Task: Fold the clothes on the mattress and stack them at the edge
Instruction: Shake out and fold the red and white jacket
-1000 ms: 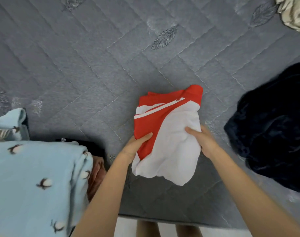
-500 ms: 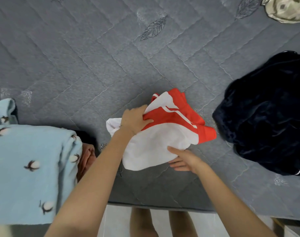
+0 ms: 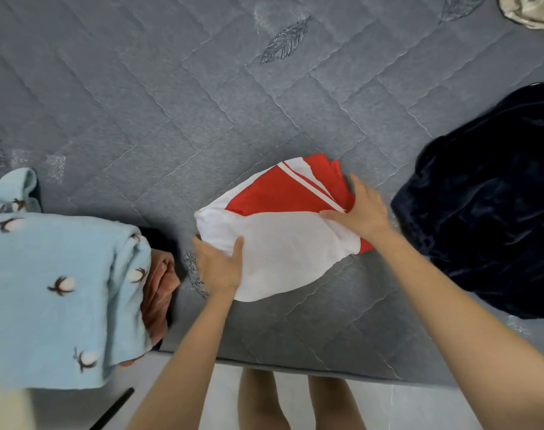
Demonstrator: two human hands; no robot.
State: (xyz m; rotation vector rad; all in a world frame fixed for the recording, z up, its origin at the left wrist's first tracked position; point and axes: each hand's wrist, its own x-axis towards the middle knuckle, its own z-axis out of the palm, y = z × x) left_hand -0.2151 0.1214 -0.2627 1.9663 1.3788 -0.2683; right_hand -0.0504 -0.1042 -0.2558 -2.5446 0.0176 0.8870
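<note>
A folded red and white garment [image 3: 283, 243] lies on the grey quilted mattress [image 3: 171, 119], close to its front edge. My left hand [image 3: 219, 268] holds the garment's white left end, thumb on top and fingers along or under its edge. On the garment's right end, over the red part, my right hand [image 3: 362, 212] presses down with straight, spread fingers. At the left edge sits a stack topped by a light blue garment with a cotton-boll print [image 3: 56, 290]; a pink piece [image 3: 160, 283] and something dark show beneath it.
A crumpled dark navy garment [image 3: 488, 206] lies just right of my right hand. A cream patterned cloth [image 3: 528, 10] sits at the far right corner. The mattress's front edge [image 3: 295, 366] runs below my forearms, with pale floor, bare legs and a black rod [image 3: 112, 408] beyond.
The garment was lifted, turned and laid down with its white end to the left. My left hand shifted to the left end, and my right hand came from underneath onto the right end.
</note>
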